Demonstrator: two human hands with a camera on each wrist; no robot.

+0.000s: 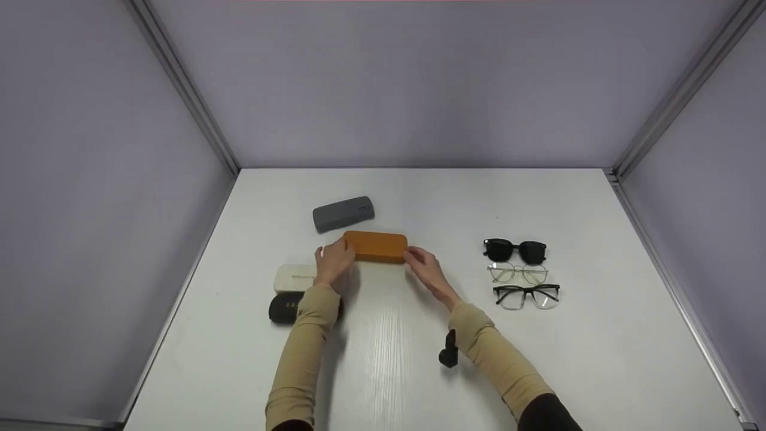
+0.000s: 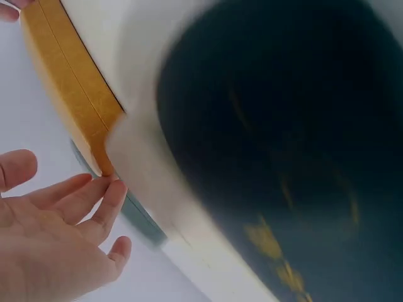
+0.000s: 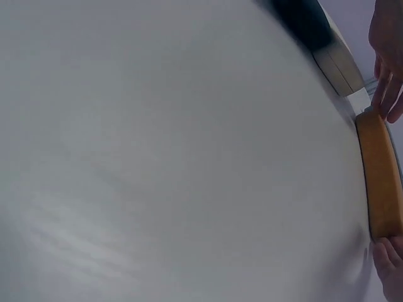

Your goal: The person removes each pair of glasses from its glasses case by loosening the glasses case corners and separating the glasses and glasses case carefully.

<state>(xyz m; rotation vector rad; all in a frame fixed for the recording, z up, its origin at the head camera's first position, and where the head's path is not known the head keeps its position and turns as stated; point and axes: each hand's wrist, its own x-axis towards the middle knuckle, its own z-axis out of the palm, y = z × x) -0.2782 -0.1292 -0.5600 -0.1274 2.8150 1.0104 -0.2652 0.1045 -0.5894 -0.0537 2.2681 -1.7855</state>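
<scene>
An orange glasses case [image 1: 377,246] lies closed near the middle of the white table. At its left end, my left hand [image 1: 334,263] touches it with the fingertips; the left wrist view shows the thumb [image 2: 17,170] apart from the case. My right hand [image 1: 429,274] touches the opposite end with extended fingers, only partly seen in the right wrist view. Behind the orange case is a grey glasses case [image 1: 343,214]. A cream case [image 1: 293,278] and a dark case [image 1: 284,307] with gold lettering sit beside my left forearm, which partly covers them.
On the right, black sunglasses [image 1: 514,251], thin-framed glasses [image 1: 518,274] and black-framed glasses [image 1: 526,296] are lined up front to back. A small black device [image 1: 449,350] shows at the right sleeve. Grey panels [image 1: 419,84] border the table at the back and sides.
</scene>
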